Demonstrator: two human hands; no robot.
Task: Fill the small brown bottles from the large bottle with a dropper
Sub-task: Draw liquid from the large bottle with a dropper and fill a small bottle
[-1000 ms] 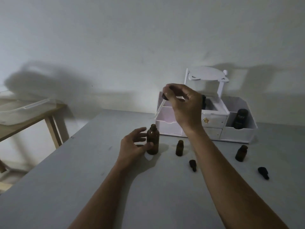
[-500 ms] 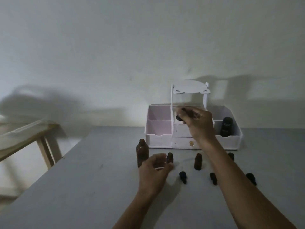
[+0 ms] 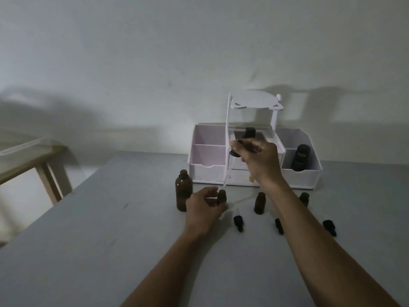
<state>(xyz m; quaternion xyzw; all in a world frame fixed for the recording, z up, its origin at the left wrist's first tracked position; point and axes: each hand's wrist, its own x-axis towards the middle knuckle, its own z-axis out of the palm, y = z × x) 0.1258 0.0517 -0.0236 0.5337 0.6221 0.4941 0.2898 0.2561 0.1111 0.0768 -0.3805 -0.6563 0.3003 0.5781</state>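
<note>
The large brown bottle [image 3: 183,193] stands uncapped on the grey table [image 3: 88,251]. Just right of it, my left hand [image 3: 204,209] holds a small brown bottle [image 3: 221,197] upright on the table. My right hand [image 3: 260,161] is raised above it, pinching the black bulb of a dropper [image 3: 229,171]. The dropper's clear tube points down, its tip a little above the small bottle's mouth. Two more small brown bottles stand open, the second [image 3: 259,203] in the middle and the third [image 3: 304,198] partly behind my right forearm.
Three black dropper caps [image 3: 238,222] [image 3: 279,226] [image 3: 329,227] lie on the table in front of the bottles. A white organiser box [image 3: 208,171] with drawers stands by the wall, holding a dark bottle [image 3: 299,157]. A wooden side table [image 3: 33,160] is at the left.
My left hand left the large bottle and took the small bottle beside it. My right hand carried the dropper down and over toward that small bottle. The view shifted.
</note>
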